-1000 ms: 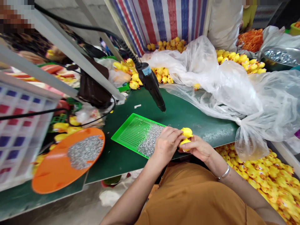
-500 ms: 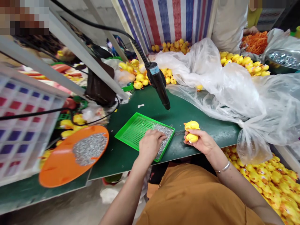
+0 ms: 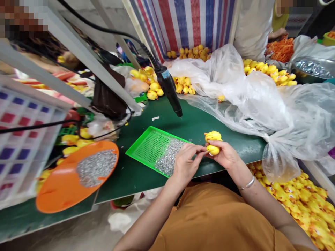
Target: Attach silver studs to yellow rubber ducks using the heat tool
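Observation:
My right hand (image 3: 226,155) is closed around a yellow toy duck (image 3: 213,150), which shows as two rounded yellow parts with an orange beak on the upper one. My left hand (image 3: 187,161) reaches across to it, thumb and finger pinched together at the duck's left side. Whatever is between those fingertips is too small to make out. Beneath and behind the left hand lies a green perforated tray (image 3: 142,148), with small silvery metal pieces, screw-like, heaped toward its right end. A black electric screwdriver (image 3: 170,91) hangs tip down above the table, beyond both hands.
An orange dish (image 3: 60,188) of similar metal pieces stands left on the green table (image 3: 151,120). Clear plastic sheeting (image 3: 264,101) covers the right back. Many ducks (image 3: 295,202) lie below right. A grey metal frame (image 3: 104,75) slants at left. Another person's hand (image 3: 278,33) shows far right.
My left hand has lifted out of the metal pieces in the tray and moved right to the duck. The pieces now lie more spread. My right hand keeps hold of the duck.

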